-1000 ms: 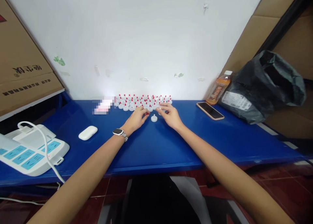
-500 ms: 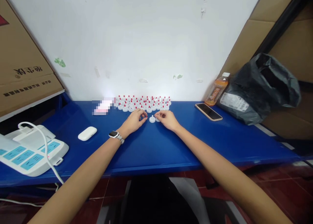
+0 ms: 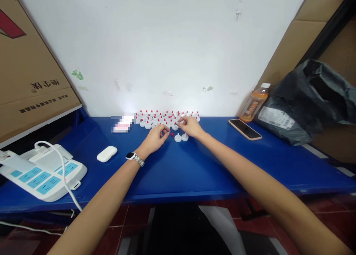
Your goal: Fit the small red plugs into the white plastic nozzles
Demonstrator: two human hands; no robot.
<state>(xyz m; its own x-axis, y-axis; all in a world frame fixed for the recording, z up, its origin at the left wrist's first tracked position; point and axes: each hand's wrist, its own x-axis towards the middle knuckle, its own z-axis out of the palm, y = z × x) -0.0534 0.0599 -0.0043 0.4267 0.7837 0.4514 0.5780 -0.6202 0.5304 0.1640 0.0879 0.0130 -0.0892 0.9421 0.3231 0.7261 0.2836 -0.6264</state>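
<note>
The left hand [image 3: 156,137] lies on the blue counter [image 3: 178,166], fingers curled near a tiny red plastic tip [image 3: 172,134]; whether it pinches anything is too small to tell. The right hand [image 3: 190,126] reaches into the cluster of white round caps with red tips [image 3: 167,118] against the wall, its grip unclear. Two plain white round caps [image 3: 181,137] sit just before it. Bare counter runs to the near edge; a white earbud case [image 3: 107,153] lies left, a phone [image 3: 245,129] right. A blurred patch hides something beside the cluster.
</note>
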